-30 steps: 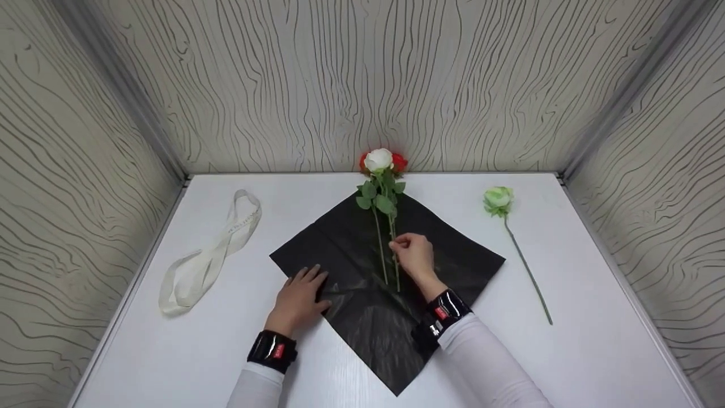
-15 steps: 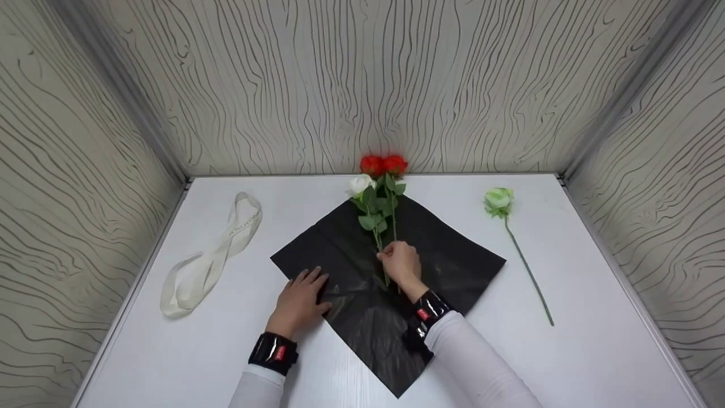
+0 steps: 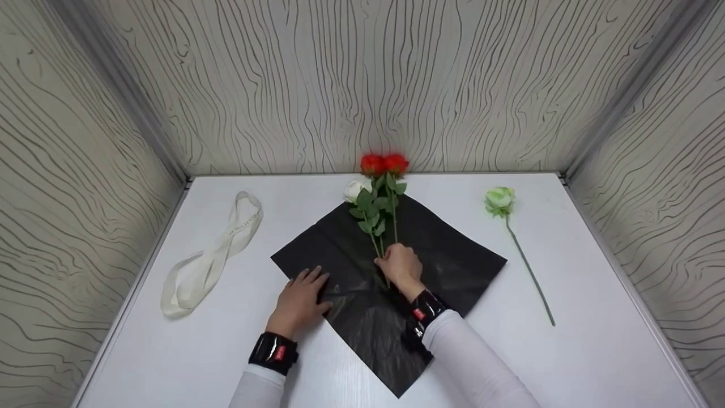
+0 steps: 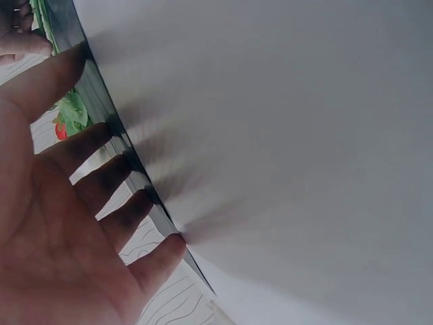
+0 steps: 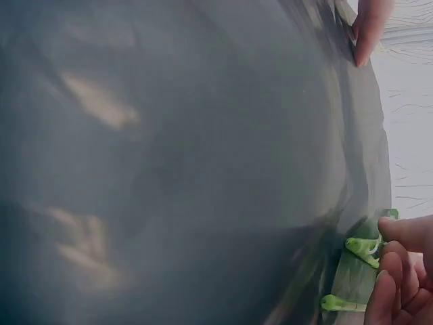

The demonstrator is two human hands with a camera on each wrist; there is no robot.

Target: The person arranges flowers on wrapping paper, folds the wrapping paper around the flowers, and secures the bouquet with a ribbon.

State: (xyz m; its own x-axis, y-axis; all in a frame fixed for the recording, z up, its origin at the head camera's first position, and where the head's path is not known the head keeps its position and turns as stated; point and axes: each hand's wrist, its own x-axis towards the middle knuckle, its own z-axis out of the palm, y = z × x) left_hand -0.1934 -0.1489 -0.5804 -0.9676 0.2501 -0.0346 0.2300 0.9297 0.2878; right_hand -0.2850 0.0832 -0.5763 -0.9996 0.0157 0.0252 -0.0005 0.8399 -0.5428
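A black wrapping sheet (image 3: 453,258) lies cornerwise on the white table. Near its far corner are a white rose (image 3: 355,190) and two red roses (image 3: 372,164), their leafy stems running toward the person. My right hand (image 3: 401,267) pinches the white rose's stem between thumb and fingers, over the middle of the sheet. Its fingers partly cover the stems; in the right wrist view, cut green stem ends (image 5: 338,303) poke out beside them. On the sheet's left edge rests my left hand (image 3: 300,300), fingers spread; the left wrist view shows its palm (image 4: 64,237) and fingertips touching down.
A pale ribbon (image 3: 195,280) with printed lettering lies looped on the left. To the right, a light green flower (image 3: 500,200) lies apart on its long stem. Wood-patterned panels (image 3: 362,85) stand at the back and both sides of the table.
The white rose has moved left and toward the person, uncovering the red roses behind it. My right hand has shifted slightly left and closer. The left hand keeps its place.
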